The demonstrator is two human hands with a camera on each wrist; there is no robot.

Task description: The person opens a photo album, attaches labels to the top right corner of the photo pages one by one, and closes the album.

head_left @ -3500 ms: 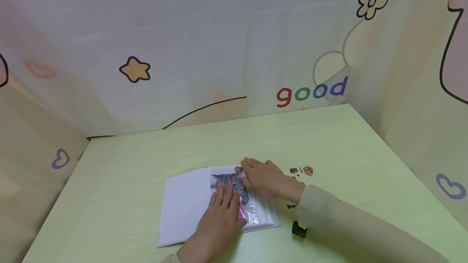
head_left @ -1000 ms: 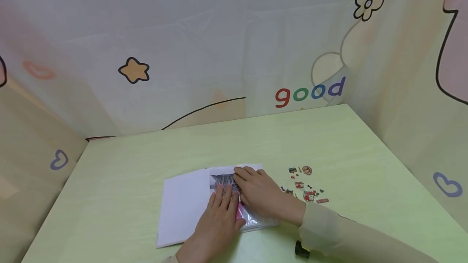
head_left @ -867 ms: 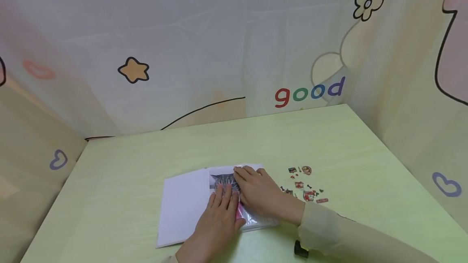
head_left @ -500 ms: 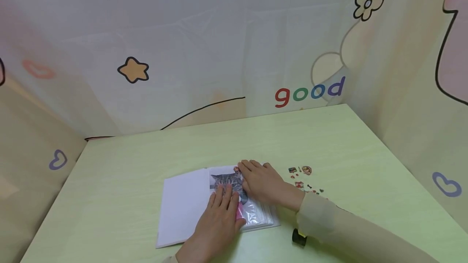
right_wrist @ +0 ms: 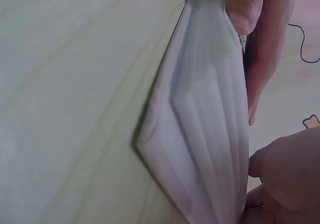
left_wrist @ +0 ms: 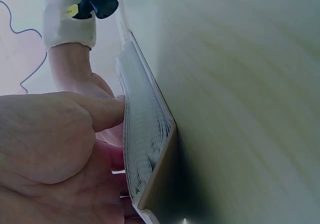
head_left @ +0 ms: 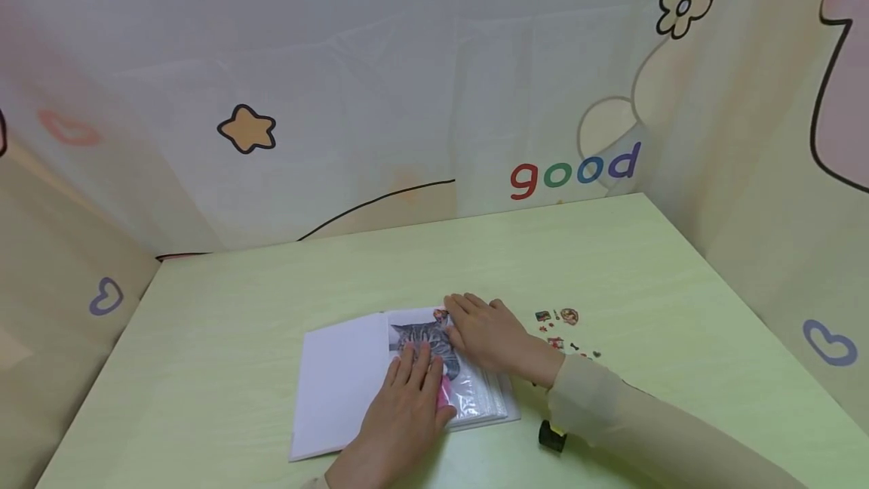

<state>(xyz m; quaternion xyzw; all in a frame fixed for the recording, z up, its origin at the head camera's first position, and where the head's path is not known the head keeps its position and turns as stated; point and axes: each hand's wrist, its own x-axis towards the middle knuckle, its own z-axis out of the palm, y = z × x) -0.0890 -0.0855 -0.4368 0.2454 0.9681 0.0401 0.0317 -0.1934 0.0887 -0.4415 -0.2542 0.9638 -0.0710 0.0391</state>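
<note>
Both hands, left hand (head_left: 407, 398) and right hand (head_left: 490, 336), press flat, fingers straight, smoothing the cat photo (head_left: 422, 338) in the album (head_left: 339, 383); next, ease pressure without shifting it

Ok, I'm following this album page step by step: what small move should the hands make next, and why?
Probably slide the right hand across the cat photo to smooth it flat under the clear sleeve, while the left hand presses the album open; both hands lie flat on that page.
</note>
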